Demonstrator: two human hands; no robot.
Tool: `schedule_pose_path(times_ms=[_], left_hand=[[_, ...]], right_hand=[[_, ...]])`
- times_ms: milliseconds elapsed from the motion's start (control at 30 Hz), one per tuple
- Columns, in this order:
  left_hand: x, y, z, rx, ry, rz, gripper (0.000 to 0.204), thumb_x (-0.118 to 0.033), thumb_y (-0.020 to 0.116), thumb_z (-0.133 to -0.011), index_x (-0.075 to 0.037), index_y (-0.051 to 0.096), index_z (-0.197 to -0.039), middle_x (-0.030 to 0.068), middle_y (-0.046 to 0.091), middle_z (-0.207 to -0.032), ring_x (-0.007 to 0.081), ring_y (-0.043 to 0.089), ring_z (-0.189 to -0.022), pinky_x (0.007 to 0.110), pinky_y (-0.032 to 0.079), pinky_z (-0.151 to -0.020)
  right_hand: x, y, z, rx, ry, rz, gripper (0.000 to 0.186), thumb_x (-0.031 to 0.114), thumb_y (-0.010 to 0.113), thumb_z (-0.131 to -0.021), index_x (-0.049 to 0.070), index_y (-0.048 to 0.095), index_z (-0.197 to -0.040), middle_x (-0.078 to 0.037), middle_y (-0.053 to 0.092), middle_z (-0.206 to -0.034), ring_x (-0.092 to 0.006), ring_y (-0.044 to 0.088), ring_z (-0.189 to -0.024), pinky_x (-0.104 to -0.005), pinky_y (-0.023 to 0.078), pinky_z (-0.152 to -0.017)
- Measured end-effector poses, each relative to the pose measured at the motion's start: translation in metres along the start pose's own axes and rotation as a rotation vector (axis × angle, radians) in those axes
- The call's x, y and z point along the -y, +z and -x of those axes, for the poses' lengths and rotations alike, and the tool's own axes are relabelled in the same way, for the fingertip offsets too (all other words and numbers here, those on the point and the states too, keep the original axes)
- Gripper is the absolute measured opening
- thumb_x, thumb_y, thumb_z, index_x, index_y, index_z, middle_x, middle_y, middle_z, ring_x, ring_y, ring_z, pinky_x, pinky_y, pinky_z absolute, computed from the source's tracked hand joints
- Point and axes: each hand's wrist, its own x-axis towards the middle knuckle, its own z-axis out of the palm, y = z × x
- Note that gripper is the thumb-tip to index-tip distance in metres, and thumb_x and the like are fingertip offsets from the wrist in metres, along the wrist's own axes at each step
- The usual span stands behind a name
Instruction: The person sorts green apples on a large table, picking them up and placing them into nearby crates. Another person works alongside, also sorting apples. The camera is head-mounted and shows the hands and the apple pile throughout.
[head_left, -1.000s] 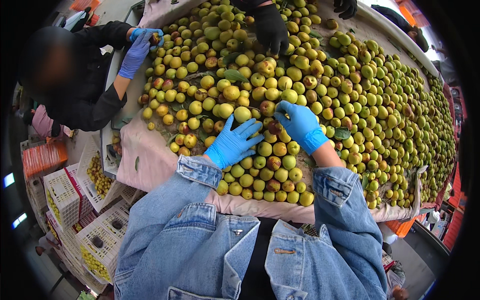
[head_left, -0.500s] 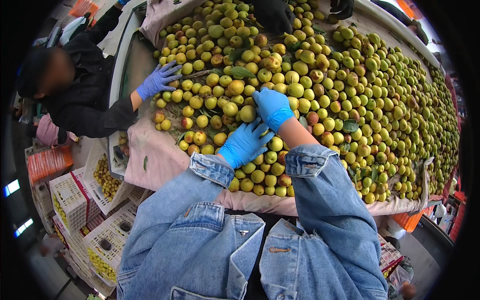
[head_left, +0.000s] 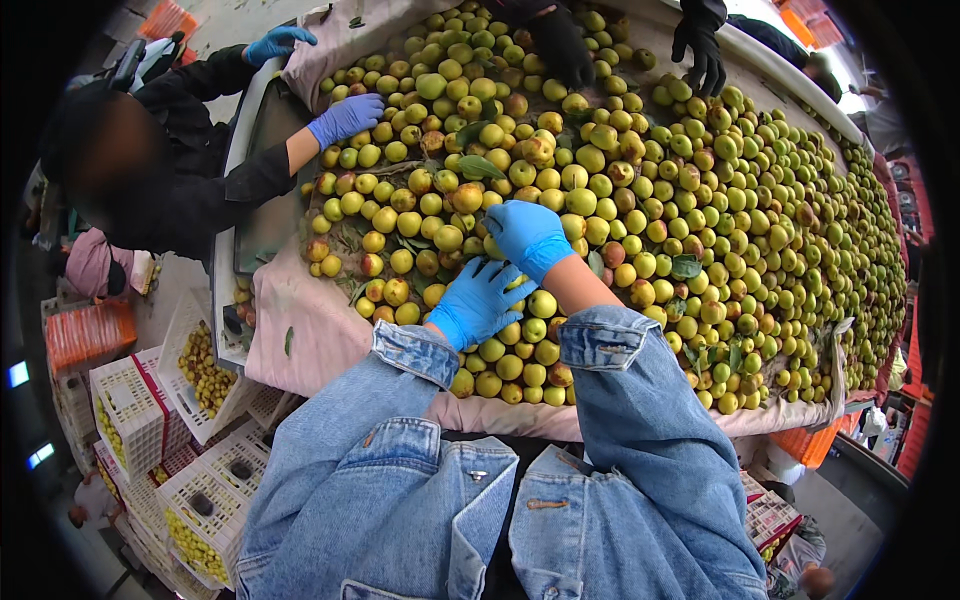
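Observation:
Small round yellow-green fruits (head_left: 700,240), some with reddish-brown patches, cover a cloth-lined table. I cannot tell their exact kind. My left hand (head_left: 474,303), in a blue glove, rests palm down on the near part of the heap with its fingers spread. Just beyond it, slightly to the right, is my right hand (head_left: 524,235), also in a blue glove. Its fingers are curled down and closed; what they hold, if anything, is hidden under the hand. One yellow-green fruit shows beside its fingertips, between my two hands. A green leaf (head_left: 481,167) lies farther off among the fruits.
At the left a co-worker's purple-gloved hand (head_left: 346,121) touches the heap; their blue-gloved hand (head_left: 281,44) is at the table's edge. Across the table are other dark-gloved hands (head_left: 700,55). White crates (head_left: 130,400) with fruit stand at lower left. Pink cloth (head_left: 300,325) covers the near rim.
My right hand has shifted slightly left and its fingers stay curled. My left hand remains on the fruits. The co-worker's purple-gloved hand has moved farther over the heap, away from me.

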Motion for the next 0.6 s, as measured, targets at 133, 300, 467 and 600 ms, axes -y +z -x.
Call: schedule_pose_path(times_ms=[133, 300, 467, 600], left_hand=[[-0.005, -0.009, -0.008, 0.089, -0.032, -0.095, 0.051, -0.041, 0.05, -0.086, -0.014, 0.046, -0.129, 0.0128, 0.038, -0.136, 0.031, 0.037, -0.123, 0.046, 0.028, -0.104], [0.001, 0.014, -0.009, 0.053, -0.102, 0.203, 0.055, -0.04, 0.047, -0.087, -0.009, 0.04, -0.132, 0.0135, 0.041, -0.136, 0.0293, 0.034, -0.127, 0.043, 0.022, -0.108], [0.0, 0.002, -0.007, 0.122, -0.047, -0.119, 0.054, -0.045, 0.047, -0.086, -0.012, 0.044, -0.129, 0.0122, 0.042, -0.134, 0.0286, 0.036, -0.126, 0.044, 0.023, -0.108], [0.03, -0.01, -0.002, -0.056, -0.008, -0.069, 0.044, -0.037, 0.059, -0.08, -0.019, 0.053, -0.119, 0.0109, 0.041, -0.13, 0.0283, 0.038, -0.122, 0.054, 0.017, -0.107]], right_hand=[[0.02, -0.006, -0.005, 0.001, 0.015, 0.102, 0.035, 0.041, 0.059, -0.083, 0.007, 0.067, -0.089, -0.012, 0.064, -0.085, -0.0285, 0.064, -0.082, -0.0387, 0.052, -0.066], [0.024, 0.041, -0.038, 0.012, 0.065, 0.071, 0.031, 0.038, 0.062, -0.079, 0.008, 0.068, -0.082, -0.012, 0.063, -0.083, -0.0274, 0.062, -0.081, -0.039, 0.052, -0.064], [0.018, 0.015, -0.012, -0.102, 0.072, -0.2, 0.019, 0.027, 0.062, -0.077, 0.008, 0.064, -0.077, -0.009, 0.06, -0.08, -0.0277, 0.06, -0.079, -0.0394, 0.05, -0.068], [-0.008, -0.064, 0.074, -0.344, -0.03, -0.65, 0.018, 0.021, 0.062, -0.074, 0.003, 0.059, -0.072, -0.01, 0.056, -0.073, -0.0263, 0.057, -0.068, -0.0357, 0.046, -0.063]])
